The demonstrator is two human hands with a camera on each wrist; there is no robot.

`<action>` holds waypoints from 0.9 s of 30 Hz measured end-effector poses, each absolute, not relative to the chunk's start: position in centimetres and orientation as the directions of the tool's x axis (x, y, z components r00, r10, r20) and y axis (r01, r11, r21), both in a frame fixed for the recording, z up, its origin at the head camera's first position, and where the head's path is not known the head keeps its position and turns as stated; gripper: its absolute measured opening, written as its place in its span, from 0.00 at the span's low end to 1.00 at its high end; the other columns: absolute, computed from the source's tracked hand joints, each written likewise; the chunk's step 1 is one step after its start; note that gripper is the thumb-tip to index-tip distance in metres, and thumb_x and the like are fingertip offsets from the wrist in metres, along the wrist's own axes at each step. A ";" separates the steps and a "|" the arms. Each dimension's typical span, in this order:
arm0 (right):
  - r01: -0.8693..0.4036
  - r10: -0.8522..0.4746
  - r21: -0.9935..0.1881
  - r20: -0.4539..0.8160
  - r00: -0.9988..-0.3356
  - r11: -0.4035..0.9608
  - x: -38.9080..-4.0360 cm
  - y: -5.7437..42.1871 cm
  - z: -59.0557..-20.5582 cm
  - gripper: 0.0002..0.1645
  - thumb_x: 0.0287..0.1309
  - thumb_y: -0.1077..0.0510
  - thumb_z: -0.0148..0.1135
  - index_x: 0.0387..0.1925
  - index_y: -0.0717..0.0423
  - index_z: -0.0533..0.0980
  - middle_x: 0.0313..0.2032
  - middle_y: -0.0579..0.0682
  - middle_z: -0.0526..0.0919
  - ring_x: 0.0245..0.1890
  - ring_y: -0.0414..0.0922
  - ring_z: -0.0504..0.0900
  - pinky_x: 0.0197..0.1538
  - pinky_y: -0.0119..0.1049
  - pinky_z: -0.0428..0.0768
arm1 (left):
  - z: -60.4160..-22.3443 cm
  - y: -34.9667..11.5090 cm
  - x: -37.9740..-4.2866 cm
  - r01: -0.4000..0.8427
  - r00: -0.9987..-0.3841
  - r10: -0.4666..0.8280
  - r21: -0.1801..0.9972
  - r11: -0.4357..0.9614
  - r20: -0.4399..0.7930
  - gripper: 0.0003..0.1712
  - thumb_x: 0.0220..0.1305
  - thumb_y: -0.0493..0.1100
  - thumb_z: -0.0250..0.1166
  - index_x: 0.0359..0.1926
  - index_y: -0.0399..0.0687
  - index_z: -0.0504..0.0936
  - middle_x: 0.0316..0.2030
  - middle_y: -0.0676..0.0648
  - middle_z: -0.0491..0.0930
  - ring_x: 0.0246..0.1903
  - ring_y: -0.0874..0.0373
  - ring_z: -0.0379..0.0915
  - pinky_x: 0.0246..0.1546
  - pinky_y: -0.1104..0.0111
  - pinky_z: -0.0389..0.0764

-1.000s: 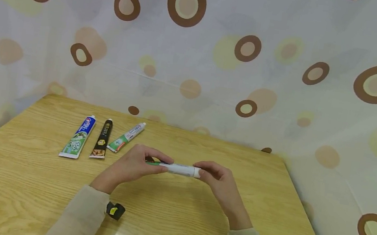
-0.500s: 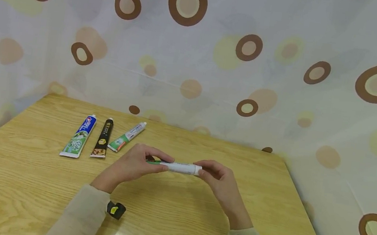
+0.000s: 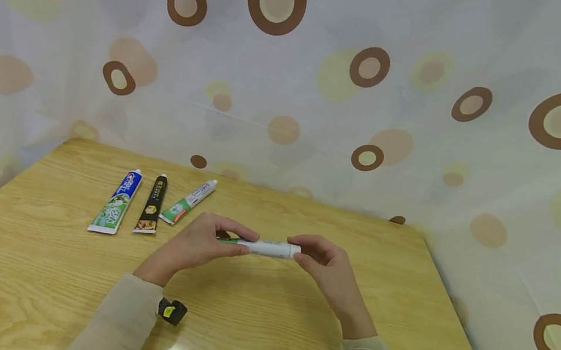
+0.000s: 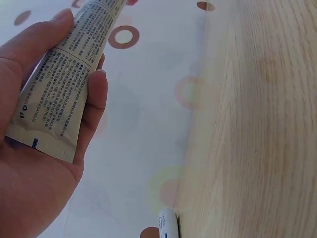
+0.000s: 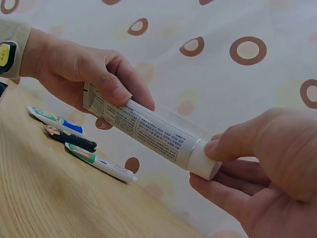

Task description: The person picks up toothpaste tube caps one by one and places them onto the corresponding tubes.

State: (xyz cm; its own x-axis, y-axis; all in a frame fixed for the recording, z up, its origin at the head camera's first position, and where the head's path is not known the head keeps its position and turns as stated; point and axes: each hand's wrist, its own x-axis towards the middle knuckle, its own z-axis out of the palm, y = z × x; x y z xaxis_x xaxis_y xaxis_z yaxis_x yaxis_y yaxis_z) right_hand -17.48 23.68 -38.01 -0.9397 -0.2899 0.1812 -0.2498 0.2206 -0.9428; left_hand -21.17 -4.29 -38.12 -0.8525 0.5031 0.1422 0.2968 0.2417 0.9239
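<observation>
A white toothpaste tube (image 3: 271,249) is held level above the table, its printed back showing in both wrist views. My left hand (image 3: 203,242) grips the tube's body near the flat crimped end (image 4: 47,141), thumb on one side and fingers on the other. At the opposite end my right hand (image 3: 328,267) pinches the white cap (image 5: 203,161) between thumb and fingers. The cap sits on the tube. Part of the tube's green end is hidden behind the left fingers.
On the wooden table (image 3: 33,278), left of the hands, lie a blue-green toothpaste tube (image 3: 116,202), a black tube (image 3: 151,205) and a white-green tube (image 3: 189,201). A spotted curtain (image 3: 292,82) borders the table's back and sides.
Both hands keep hold of the tube in nearly the same place. The head view has shifted very slightly; the tubes on the table stay put.
</observation>
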 end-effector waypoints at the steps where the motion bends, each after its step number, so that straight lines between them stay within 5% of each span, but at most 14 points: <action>1: -0.255 -0.290 -0.941 0.185 -0.939 0.223 -17.5 23.7 -38.0 0.17 0.67 0.56 0.62 0.55 0.55 0.79 0.56 0.60 0.81 0.50 0.43 0.83 0.56 0.43 0.81 | -38.2 -4.3 -21.2 0.289 -0.852 0.505 0.927 0.239 0.135 0.13 0.60 0.46 0.72 0.47 0.57 0.89 0.48 0.49 0.87 0.33 0.57 0.76 0.32 0.69 0.78; 11: -0.182 -0.191 -0.959 0.141 -0.971 0.217 -17.4 23.4 -37.6 0.16 0.65 0.55 0.64 0.49 0.60 0.80 0.49 0.59 0.83 0.47 0.45 0.84 0.52 0.38 0.83 | -38.3 -4.1 -21.2 0.256 -0.865 0.491 0.934 0.251 0.105 0.15 0.59 0.48 0.73 0.48 0.59 0.88 0.50 0.48 0.85 0.41 0.56 0.77 0.41 0.63 0.80; 21: -0.201 -0.218 -0.930 0.137 -0.966 0.308 -17.2 23.3 -37.2 0.15 0.63 0.54 0.66 0.50 0.53 0.81 0.50 0.55 0.84 0.48 0.44 0.85 0.53 0.43 0.82 | -38.3 -4.2 -21.2 0.259 -0.864 0.492 0.935 0.244 0.112 0.15 0.58 0.46 0.74 0.48 0.59 0.89 0.51 0.48 0.85 0.38 0.57 0.76 0.36 0.68 0.79; 27: -0.211 -0.188 -0.922 0.156 -0.970 0.324 -17.2 23.1 -37.4 0.15 0.63 0.54 0.66 0.49 0.54 0.82 0.48 0.55 0.85 0.45 0.44 0.86 0.49 0.37 0.83 | -38.3 -4.3 -21.3 0.271 -0.860 0.497 0.931 0.244 0.120 0.15 0.58 0.45 0.74 0.47 0.59 0.89 0.51 0.48 0.85 0.40 0.56 0.76 0.37 0.65 0.79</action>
State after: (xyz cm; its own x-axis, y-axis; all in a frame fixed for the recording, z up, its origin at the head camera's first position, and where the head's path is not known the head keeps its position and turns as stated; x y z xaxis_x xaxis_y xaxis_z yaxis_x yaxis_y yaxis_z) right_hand -17.20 23.15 -37.43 -0.9697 -0.1880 0.1561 -0.2112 0.3236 -0.9223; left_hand -21.29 -4.27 -38.32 -0.8596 0.4966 0.1203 0.2713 0.2441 0.9310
